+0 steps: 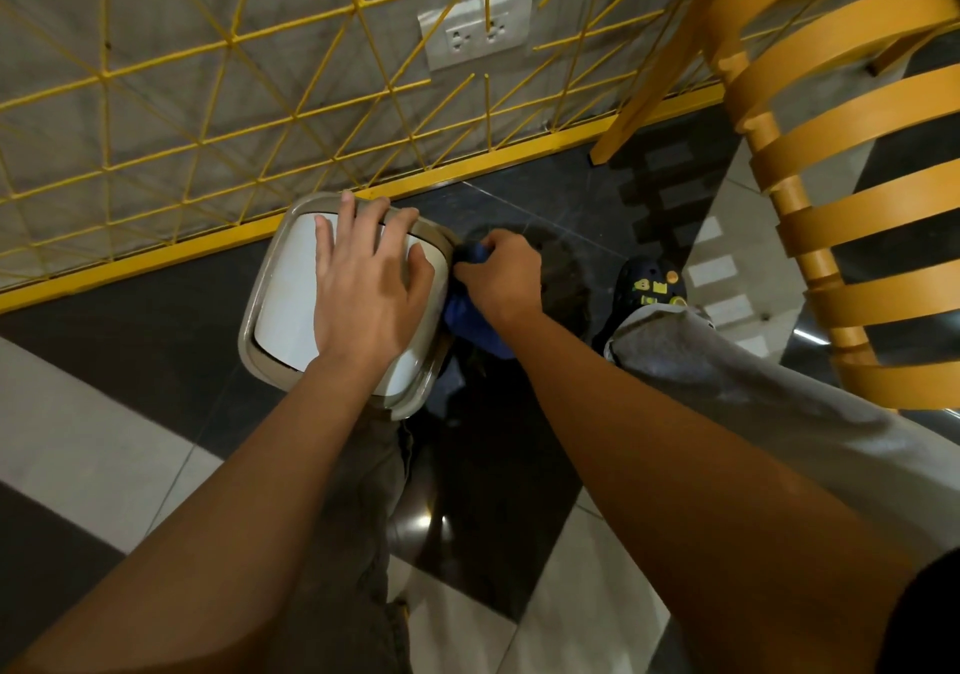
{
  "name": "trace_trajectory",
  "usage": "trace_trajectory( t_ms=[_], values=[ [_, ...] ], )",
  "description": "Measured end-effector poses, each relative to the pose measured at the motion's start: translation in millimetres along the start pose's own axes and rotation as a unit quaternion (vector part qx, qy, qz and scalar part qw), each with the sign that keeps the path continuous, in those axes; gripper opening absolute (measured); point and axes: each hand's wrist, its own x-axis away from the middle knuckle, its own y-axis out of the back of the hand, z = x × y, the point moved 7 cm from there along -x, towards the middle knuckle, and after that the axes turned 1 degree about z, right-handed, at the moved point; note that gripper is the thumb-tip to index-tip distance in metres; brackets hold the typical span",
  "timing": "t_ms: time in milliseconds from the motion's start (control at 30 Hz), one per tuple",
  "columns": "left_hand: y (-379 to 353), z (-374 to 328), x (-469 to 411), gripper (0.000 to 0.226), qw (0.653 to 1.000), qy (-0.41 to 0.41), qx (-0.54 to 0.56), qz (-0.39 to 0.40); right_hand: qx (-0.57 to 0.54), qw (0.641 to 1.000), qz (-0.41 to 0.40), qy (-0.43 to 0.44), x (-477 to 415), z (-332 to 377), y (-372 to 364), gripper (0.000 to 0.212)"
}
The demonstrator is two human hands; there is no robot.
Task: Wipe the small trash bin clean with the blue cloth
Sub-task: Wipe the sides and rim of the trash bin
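Crumpled blue cloth (470, 320), rounded perhaps-plastic bin (291, 283).

your left grip (363, 288) covers the middle of the trash bin (288, 304) lid, and the bin's walls below the rim are out of sight from this top-down view. the blue cloth (470, 317) is mostly hidden: only a bunch shows between your right grip (501, 278) and the bin's edge. right fingertips curl under, can't tell how they pinch. the chair (841, 153) is cut by the right edge. the shoe (649, 283) heel sits under the trouser leg (727, 361).
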Motion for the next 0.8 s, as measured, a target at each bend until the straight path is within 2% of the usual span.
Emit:
trace_trajectory(
  t_ms=[167,333,467,800],
  values=[
    [-0.5,-1.4,2.0,0.036,1.0,0.002,-0.007,0.002,-0.006,1.0,-0.006,-0.004,3.2,-3.3,-1.0,0.015],
    [0.5,-3.8,2.5,0.036,1.0,0.01,-0.012,-0.008,-0.072,0.994,0.051,-0.068,53.0,-40.8,-35.8,0.017],
    [1.2,-3.8,3.3,0.036,1.0,0.006,-0.014,-0.006,-0.11,0.986,0.058,-0.111,79.2,-61.4,-57.7,0.015],
    [0.1,-2.9,0.3,0.036,1.0,0.001,-0.013,-0.008,-0.048,0.999,0.012,-0.013,29.4,-24.3,-22.3,0.014]
  ],
)
